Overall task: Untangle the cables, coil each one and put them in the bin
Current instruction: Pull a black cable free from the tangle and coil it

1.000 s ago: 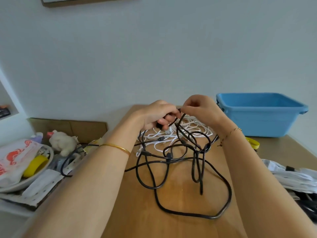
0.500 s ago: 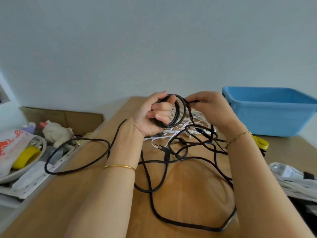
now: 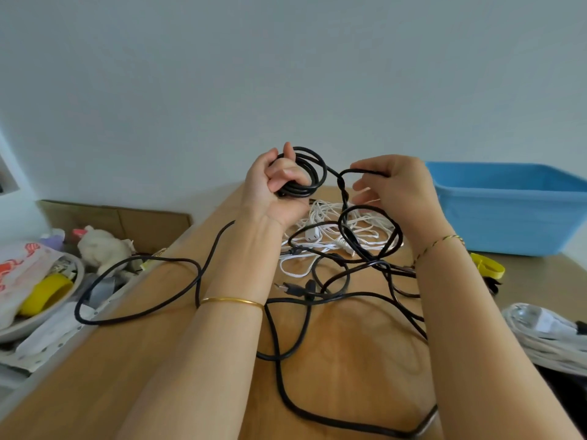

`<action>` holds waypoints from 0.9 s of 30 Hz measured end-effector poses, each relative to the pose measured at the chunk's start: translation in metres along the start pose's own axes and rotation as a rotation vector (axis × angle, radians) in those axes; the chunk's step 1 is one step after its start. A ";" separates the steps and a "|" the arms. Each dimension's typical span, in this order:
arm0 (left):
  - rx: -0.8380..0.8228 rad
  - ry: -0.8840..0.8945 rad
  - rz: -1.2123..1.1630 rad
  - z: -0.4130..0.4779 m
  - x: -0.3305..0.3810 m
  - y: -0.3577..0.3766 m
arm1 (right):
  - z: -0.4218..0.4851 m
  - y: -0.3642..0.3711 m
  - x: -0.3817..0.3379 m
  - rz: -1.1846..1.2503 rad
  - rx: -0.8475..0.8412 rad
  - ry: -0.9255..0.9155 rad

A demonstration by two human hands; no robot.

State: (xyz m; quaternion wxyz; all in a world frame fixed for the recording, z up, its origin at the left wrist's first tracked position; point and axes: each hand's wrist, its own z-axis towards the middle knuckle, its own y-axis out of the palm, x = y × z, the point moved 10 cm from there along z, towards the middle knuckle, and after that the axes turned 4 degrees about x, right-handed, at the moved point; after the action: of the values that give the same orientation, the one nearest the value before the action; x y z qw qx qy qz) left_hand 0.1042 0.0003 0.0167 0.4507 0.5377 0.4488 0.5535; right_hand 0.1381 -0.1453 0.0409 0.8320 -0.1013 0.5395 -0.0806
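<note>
Right hand (image 3: 400, 192) farther from left hand (image 3: 270, 188); one black cable (image 3: 319, 174), part-coiled.

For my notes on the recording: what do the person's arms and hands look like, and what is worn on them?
Both forearms are bare; no sleeves show. The left wrist bears a thin plain gold bangle. The right wrist bears a finer chain bracelet, gold with darker bits. No gloves, and I see no rings.
</note>
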 end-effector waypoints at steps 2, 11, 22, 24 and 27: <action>0.004 0.056 0.027 -0.003 0.007 0.005 | 0.000 -0.005 -0.001 -0.010 0.011 -0.003; -0.079 0.278 0.132 -0.017 0.036 0.030 | 0.001 -0.027 0.008 -0.161 0.045 -0.028; -0.075 0.372 0.341 -0.028 0.040 0.045 | 0.003 -0.012 0.023 -0.498 -0.044 0.019; -0.079 0.306 0.414 -0.027 0.034 0.045 | -0.001 0.003 0.014 -0.610 -0.106 -0.015; -0.092 0.211 0.507 -0.027 0.025 0.044 | -0.007 0.025 -0.015 -0.576 -0.138 -0.157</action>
State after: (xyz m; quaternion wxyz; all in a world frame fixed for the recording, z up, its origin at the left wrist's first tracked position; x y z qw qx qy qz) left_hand 0.0757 0.0158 0.0645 0.2727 0.5510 0.3188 0.7214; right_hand 0.1258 -0.1177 0.0452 0.8053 -0.3124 0.4265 -0.2684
